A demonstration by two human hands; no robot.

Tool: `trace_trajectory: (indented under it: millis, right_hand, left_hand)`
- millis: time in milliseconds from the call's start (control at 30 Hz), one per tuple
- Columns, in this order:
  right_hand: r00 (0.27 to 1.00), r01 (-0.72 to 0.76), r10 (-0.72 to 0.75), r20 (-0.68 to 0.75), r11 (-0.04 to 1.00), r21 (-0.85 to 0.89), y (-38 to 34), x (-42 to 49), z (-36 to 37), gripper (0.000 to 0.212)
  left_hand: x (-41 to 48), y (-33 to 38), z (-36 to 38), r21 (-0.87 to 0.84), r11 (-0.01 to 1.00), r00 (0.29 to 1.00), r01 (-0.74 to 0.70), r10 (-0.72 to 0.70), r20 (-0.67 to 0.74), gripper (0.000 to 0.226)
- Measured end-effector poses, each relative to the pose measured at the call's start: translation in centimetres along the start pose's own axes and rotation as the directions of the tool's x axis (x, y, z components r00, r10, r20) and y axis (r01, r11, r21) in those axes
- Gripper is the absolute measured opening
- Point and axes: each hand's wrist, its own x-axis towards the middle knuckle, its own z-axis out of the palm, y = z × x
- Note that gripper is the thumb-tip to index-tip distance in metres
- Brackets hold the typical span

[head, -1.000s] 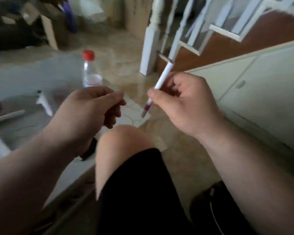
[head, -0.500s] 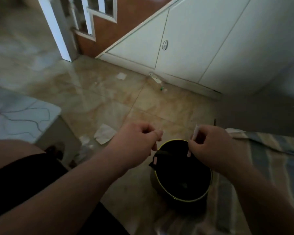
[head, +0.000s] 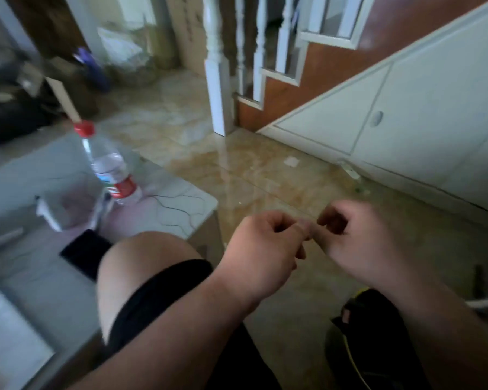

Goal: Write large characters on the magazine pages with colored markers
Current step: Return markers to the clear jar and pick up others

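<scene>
Both forearms bare, no sleeves, watch or rings showing. Left hand (head: 261, 249) and right hand (head: 358, 243) ungloved. Black shorts (head: 158, 294) end above a bare knee (head: 141, 263). Frame motion-blurred, finer detail unreadable.

red-capped clear bottle (head: 107, 164), grey table (head: 166, 204) — dark veining, black shorts (head: 152, 294), tan floor (head: 265, 175)

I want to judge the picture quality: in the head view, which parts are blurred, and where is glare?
Head view: motion blur smears the left hand and right hand, so nothing between the fingertips is readable; the bottle is soft but recognisable; window light glares on the glossy floor; the dark bin at bottom right lies in shadow.
</scene>
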Motion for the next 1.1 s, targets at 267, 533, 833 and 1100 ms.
trace_trajectory:
  millis: [267,533,833,1100]
  right_hand:
    - [0.878,0.419,-0.451,0.162,0.886,0.2,-21.6,4.3,10.7,0.022]
    - [0.602,0.687,-0.719,0.349,0.688,0.234,-39.6,-0.3,22.9,0.022]
    - [0.514,0.755,-0.74,0.434,0.63,0.18,-50.4,1.8,37.3,0.034]
    - [0.64,0.709,-0.633,0.435,0.705,-0.018,-52.6,3.9,43.3,0.035]
  left_hand:
    - [-7.9,-3.8,-20.4,-0.043,0.995,0.767,-0.086,0.039,-0.64,0.028]
    - [-20.7,-12.7,-38.5,-0.04,0.998,0.345,0.046,-0.054,-0.937,0.03]
    - [-23.1,-19.7,-45.8,-0.018,0.979,0.357,0.202,-0.091,-0.93,0.031]
    - [-22.7,-21.4,-48.3,-0.048,0.968,0.47,0.245,-0.162,-0.868,0.028]
